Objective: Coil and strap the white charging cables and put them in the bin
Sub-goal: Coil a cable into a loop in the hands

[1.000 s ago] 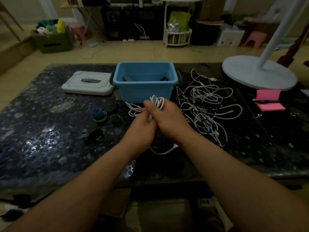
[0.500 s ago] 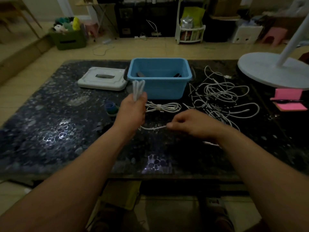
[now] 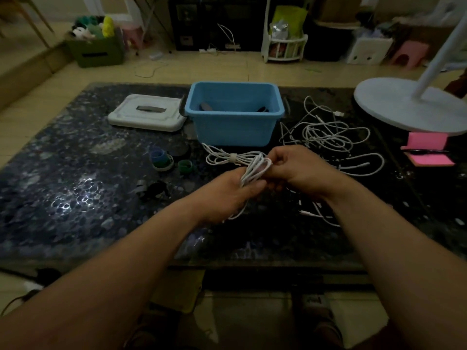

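**Hands close again on a half-wound cable**

Head view: Half a second earlier the hands stood apart, the left hand (image 3: pixel 227 190) lifting the loops upright and the right hand (image 3: pixel 298 168) drawing the tail out low over the dark speckled stone counter (image 3: pixel 75 198). They have now come back together in front of the open blue plastic bin (image 3: pixel 235 127). The left grip is clamped round the lower part of the looped white charging cable (image 3: pixel 255 170). The right grip pinches the top of the same loops. A loose end trails from under the left hand down toward the counter.

The strapped white cable bundle (image 3: pixel 227 157), cinched at its middle by a pale band, lies where it lay before, on the counter just in front of the bin and beyond the hands. The tangle of loose white cables (image 3: pixel 326 135) is likewise unmoved, to the right of the bin.

Inside the bin, two dark shapes rest low against the far wall, too dim to identify. The flat white plastic lid (image 3: pixel 146 113) with a grey handle lies just beside the bin's left side. Blue and green rolls (image 3: pixel 161 157) sit on the counter left of the hands. On the floor beyond the counter, a green box (image 3: pixel 98 51) holds a blurred heap of coloured items.
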